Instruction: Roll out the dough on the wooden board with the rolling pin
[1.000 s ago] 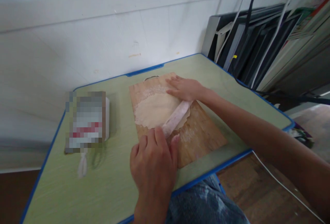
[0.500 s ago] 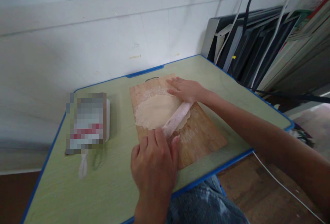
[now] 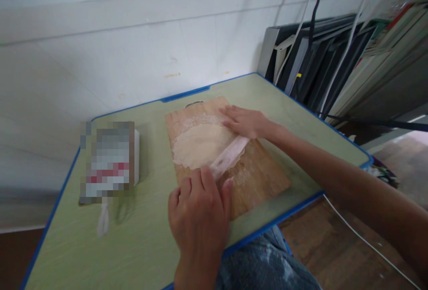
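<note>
A floury rolling pin (image 3: 230, 156) lies slantwise across the near right part of a thin, ragged-edged sheet of dough (image 3: 197, 145). The dough is spread on a wooden board (image 3: 264, 178) dusted with flour. My left hand (image 3: 200, 212) is closed around the pin's near end, thumb on its right side. At the far end, my right hand (image 3: 245, 121) rests with its palm on the pin. Its fingers stretch out flat and point left over the board's far edge area. Both ends of the pin are hidden under the hands.
The green table (image 3: 150, 245) has a blue edge and stands against a white wall. On its left is a blurred-out box-like item (image 3: 110, 163) with a white tie. Dark flat panels (image 3: 310, 58) lean at the right, with cables hanging before them.
The rolling pin and my right hand have shifted slightly to the right and nearer over the dough. My left hand keeps its hold. The whole view has drifted slightly.
</note>
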`<action>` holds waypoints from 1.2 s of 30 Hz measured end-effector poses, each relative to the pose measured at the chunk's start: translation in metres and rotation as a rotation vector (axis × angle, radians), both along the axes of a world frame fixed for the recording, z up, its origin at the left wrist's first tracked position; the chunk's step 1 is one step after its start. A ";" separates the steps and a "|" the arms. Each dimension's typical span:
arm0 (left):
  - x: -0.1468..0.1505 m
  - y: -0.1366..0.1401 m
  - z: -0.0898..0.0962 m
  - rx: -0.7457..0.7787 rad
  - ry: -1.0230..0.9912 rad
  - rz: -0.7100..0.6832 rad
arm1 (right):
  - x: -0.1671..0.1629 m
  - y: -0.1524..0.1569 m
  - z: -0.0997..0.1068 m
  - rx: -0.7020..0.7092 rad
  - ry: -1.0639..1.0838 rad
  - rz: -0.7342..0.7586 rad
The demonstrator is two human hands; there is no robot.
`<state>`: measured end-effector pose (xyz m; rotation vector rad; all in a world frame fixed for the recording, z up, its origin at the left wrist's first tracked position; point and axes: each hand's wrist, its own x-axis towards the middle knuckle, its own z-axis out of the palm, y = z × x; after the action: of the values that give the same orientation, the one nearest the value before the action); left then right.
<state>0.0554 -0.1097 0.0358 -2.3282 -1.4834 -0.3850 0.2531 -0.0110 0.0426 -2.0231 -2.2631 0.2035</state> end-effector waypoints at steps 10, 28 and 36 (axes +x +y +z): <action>-0.002 0.000 -0.002 0.003 0.028 -0.021 | 0.005 -0.040 -0.010 0.127 -0.059 -0.069; -0.003 0.002 -0.002 0.024 0.035 -0.056 | 0.002 -0.054 -0.009 0.140 -0.012 -0.110; -0.001 0.000 0.002 -0.005 0.027 -0.003 | -0.010 0.009 0.005 0.020 0.067 -0.027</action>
<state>0.0544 -0.1098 0.0376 -2.3310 -1.4701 -0.3495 0.2435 -0.0019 0.0475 -2.0045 -2.1886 0.2410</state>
